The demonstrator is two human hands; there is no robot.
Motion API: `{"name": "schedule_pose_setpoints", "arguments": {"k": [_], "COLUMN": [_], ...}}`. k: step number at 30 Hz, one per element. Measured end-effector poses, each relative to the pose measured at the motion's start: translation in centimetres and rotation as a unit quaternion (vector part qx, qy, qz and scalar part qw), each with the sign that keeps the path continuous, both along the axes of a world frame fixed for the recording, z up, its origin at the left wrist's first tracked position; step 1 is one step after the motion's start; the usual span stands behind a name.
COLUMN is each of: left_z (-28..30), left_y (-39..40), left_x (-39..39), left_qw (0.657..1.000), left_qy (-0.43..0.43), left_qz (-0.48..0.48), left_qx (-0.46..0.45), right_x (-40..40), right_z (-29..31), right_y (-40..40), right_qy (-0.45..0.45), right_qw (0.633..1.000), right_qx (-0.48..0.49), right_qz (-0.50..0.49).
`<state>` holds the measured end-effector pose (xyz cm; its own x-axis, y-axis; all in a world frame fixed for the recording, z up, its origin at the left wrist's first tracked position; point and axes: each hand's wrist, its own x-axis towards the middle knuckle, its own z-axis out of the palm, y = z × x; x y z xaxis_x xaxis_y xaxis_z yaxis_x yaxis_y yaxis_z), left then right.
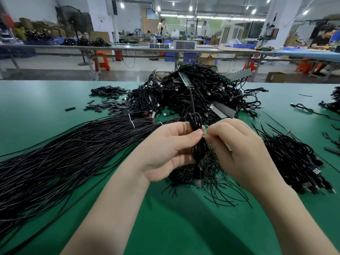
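Note:
A coiled black cable (195,120) is held upright above the green table (55,96). My left hand (165,151) grips the coil at its middle, thumb across the front. My right hand (242,150) pinches something small against the coil's waist; what its fingertips hold is too small to tell. A loose cable end sticks up from the coil. The USB plug (199,179) hangs down below my hands.
A big bundle of long black cables (64,153) lies on the left. A heap of tangled cables and green boards (198,91) sits behind my hands. Finished coiled cables (294,159) lie right. Short black sleeves (108,100) are scattered at back left. Other workbenches and people stand beyond.

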<state>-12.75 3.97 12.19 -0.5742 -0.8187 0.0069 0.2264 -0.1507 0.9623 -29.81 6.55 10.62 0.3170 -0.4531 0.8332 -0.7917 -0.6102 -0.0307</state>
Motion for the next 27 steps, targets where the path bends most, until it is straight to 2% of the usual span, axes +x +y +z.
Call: {"name": "schedule_pose_setpoints", "arguments": {"k": [7, 16, 24, 27], "left_z": [0.2, 0.3, 0.2, 0.3], "left_y": [0.3, 0.4, 0.9, 0.9], "left_x": [-0.1, 0.0, -0.5, -0.6], "left_qw": [0.999, 0.999, 0.99, 0.955], "left_qy": [0.036, 0.016, -0.009, -0.054], "left_qz": [-0.019, -0.01, 0.081, 0.141], "left_qx": [0.018, 0.025, -0.117, -0.254], "right_x": [0.0, -0.4, 0.5, 0.9], "right_z": [0.3, 0.6, 0.3, 0.3], "right_y": [0.6, 0.7, 0.7, 0.9], "right_qy": [-0.131, -0.052, -0.203, -0.271], "right_qw": [0.985, 0.996, 0.964, 0.934], "right_qx": [0.093, 0.066, 0.156, 0.214], "right_qz": [0.067, 0.043, 0.066, 0.092]}}
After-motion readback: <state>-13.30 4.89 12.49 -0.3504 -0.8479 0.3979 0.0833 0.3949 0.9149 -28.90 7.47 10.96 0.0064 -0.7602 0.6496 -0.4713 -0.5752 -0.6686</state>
